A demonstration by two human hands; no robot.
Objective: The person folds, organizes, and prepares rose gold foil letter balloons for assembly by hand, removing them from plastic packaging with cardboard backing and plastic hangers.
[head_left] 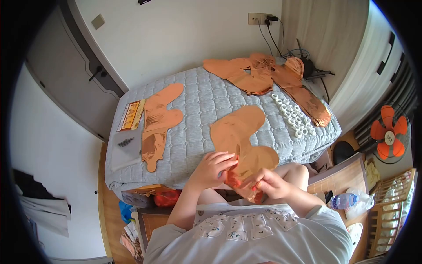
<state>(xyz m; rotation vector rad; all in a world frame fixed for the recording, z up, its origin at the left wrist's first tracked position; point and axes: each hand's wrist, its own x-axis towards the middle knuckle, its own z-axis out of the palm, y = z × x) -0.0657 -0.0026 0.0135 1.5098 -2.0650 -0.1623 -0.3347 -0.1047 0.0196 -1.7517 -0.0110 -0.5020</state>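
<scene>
A flat, uninflated rose-gold foil balloon (239, 125) with rounded lobes lies over the bed's near edge, its lower end hanging at my lap. My left hand (215, 168) holds that balloon's left edge, fingers laid across the foil. Close to its lower end, my right hand (270, 185) is closed in a pinch on the crumpled foil. Whatever else may sit between those fingertips is too small to make out. To the left, a similar flat foil balloon (163, 118) is spread on the mattress, beside a printed card (132, 115) and a clear plastic bag (125, 152).
Larger orange foil pieces (259, 75) lie at the bed's far right, by several white rings (292, 115). The quilted mattress (195, 101) fills the middle. An orange-bladed fan (389, 137), a plastic bottle (344, 201) and a wooden rack (389, 213) stand to the right.
</scene>
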